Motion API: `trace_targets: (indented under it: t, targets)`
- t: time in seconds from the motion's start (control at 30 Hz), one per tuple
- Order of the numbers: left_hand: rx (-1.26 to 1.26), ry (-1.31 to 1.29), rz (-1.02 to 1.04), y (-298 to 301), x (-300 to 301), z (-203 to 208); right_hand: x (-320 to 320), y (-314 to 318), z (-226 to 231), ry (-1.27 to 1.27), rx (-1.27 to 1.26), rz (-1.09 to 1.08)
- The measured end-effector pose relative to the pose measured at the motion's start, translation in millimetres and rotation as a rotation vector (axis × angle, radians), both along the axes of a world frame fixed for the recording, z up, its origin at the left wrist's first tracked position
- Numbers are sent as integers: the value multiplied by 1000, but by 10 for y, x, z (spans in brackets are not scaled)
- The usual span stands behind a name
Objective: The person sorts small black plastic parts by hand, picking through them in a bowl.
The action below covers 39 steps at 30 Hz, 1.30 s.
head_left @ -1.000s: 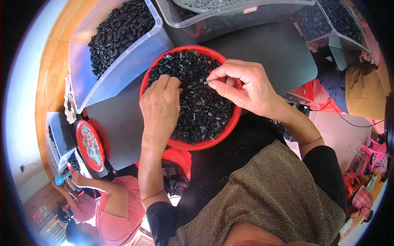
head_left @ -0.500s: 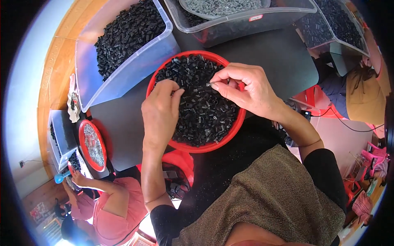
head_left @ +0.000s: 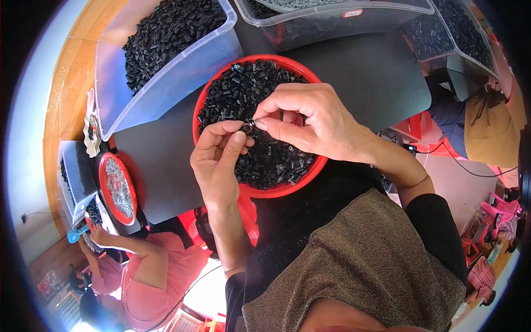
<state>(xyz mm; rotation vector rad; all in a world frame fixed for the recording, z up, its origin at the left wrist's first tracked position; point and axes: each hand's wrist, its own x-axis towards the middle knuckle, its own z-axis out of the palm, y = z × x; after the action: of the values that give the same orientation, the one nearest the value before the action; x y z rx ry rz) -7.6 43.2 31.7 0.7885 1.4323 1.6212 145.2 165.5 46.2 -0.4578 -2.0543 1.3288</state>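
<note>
My left hand [head_left: 217, 157] pinches a small black plastic part [head_left: 247, 128] between thumb and fingertips. Right beside it are the fingertips of my right hand [head_left: 318, 119], closed in a pinch on a tiny piece that looks like a metal spring. The fingers cover most of that piece. Both hands meet over a round red basin [head_left: 275, 192], which is filled with loose black plastic parts [head_left: 265, 170] and some small springs among them.
A clear bin [head_left: 182, 66] of black parts stands at the far left of the dark table [head_left: 359, 69], with another clear bin [head_left: 332, 25] at the back. A red-rimmed basin [head_left: 133, 205] of shiny pieces sits to the left. A person in pink [head_left: 152, 288] works there.
My hands were apart over the basin. The right hand has moved left with its tiny piece, and the left hand has turned up and come in, so their fingertips now meet.
</note>
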Motion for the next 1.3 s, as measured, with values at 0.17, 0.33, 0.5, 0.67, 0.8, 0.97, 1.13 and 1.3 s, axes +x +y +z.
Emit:
trace_targets:
  t: [0.17,0.33,0.5,0.67,0.8,0.97,1.13,1.3]
  targets:
    - [7,-45,5,-7,31,-13,-39,-41,-48,6,-3,-7]
    - [23,-82,88,33,70,21,-60,-103,-106,-16,-27,47]
    - [83,-96,56,29,30,-22,-47,-32,-80,-3,-16,9]
    - [97,-19,72,24,45,-57,-62,-12,-27,3,38,12]
    - [63,42,51,-4,65,-52,-57,-37,-28,-34,27,12]
    - [5,311,112,-30,221,43,-28,-52,-41,-45,145,20]
    - [5,587,171,-140,304,-23,34,-76,-74,-143,-118,117]
    - [-24,434,179,-125,407,-8,123,-180,-165,-100,-296,100]
